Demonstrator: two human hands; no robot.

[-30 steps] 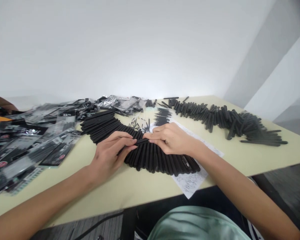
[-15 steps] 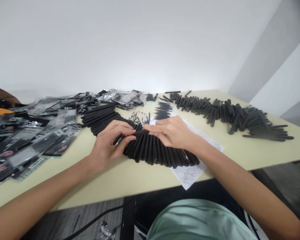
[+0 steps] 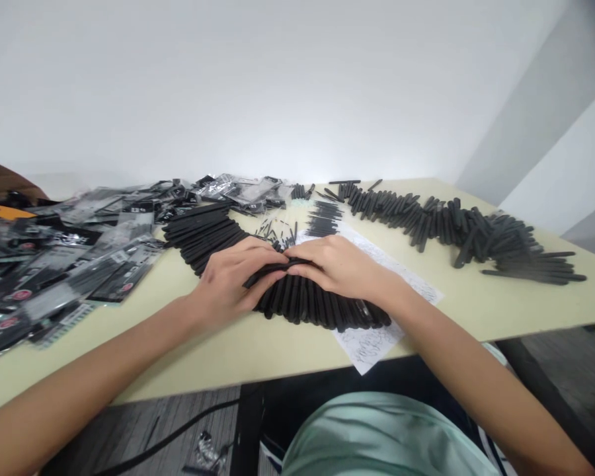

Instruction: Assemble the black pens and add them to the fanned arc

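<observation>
One black pen sits pinched between the fingertips of the left hand and right hand, above a curved row of black pens near the front edge of the table. A slip of those curled fingers could knock the tightly packed row out of line.

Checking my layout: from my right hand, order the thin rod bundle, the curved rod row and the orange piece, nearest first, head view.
1. Thin rod bundle: beyond the right hand.
2. Curved rod row: farther right.
3. Orange piece: far left.
</observation>
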